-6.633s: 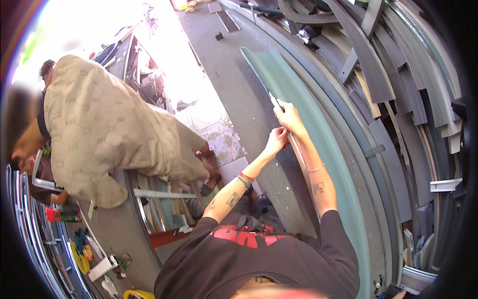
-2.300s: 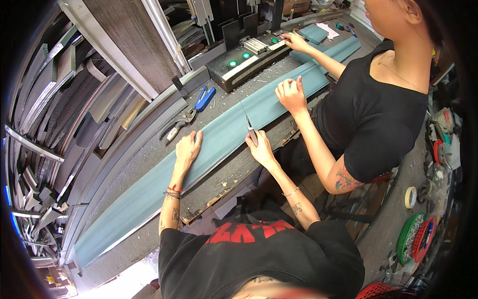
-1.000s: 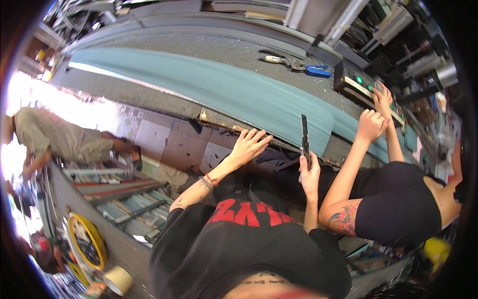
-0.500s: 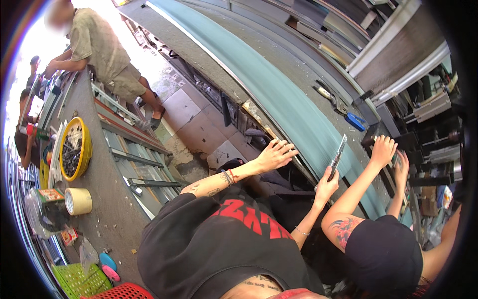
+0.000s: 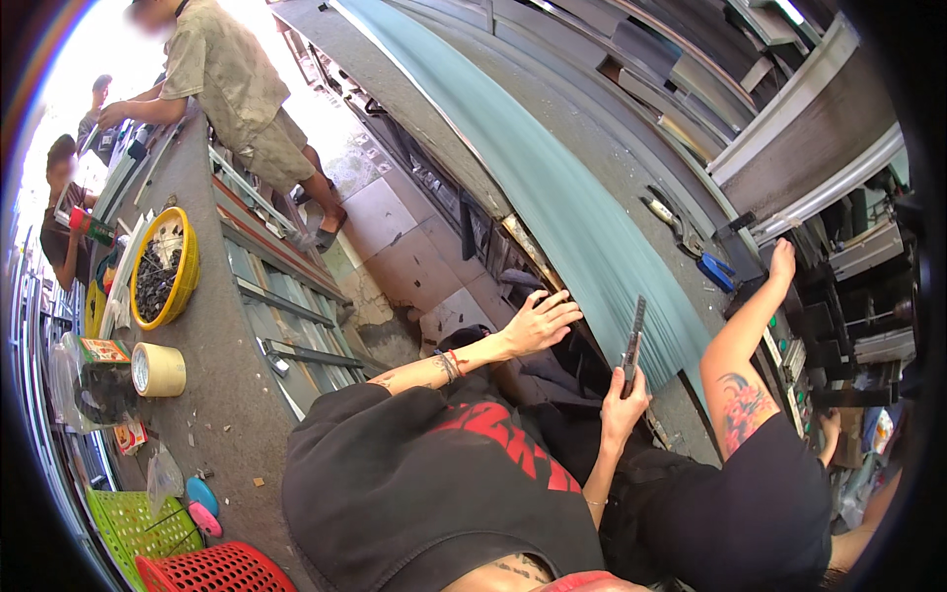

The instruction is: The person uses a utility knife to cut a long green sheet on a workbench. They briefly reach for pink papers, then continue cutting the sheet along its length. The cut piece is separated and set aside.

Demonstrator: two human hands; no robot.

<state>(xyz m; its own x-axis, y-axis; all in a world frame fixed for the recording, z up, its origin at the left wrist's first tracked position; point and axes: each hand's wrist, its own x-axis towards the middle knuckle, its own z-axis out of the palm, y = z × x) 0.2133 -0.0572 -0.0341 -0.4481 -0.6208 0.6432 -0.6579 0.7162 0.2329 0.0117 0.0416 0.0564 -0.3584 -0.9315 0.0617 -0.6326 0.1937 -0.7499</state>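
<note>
A long teal sheet (image 5: 562, 217), finely lined along its length, stretches over the bench in front of me. My left hand (image 5: 541, 324) is at the bench's near edge beside the sheet, fingers spread and holding nothing. In my right hand (image 5: 625, 403) is a utility knife (image 5: 634, 340), gripped by its handle, its long dark blade pointing up over the sheet's near end. The blade's tip shows no clear contact with the sheet. Several strips at that near end look fanned apart.
At my right a co-worker's tattooed arm (image 5: 745, 365) reaches across the bench. Pliers with blue handles (image 5: 705, 261) lie beyond the sheet. On the left bench are a yellow basket of small dark parts (image 5: 187, 286), a tape roll (image 5: 158, 370) and a red basket (image 5: 217, 570). Another person stands at the far left.
My right hand has moved left and slightly nearer with the knife, whose blade now stands more upright. The co-worker's arm has reached farther away. My left hand stays near the bench edge.
</note>
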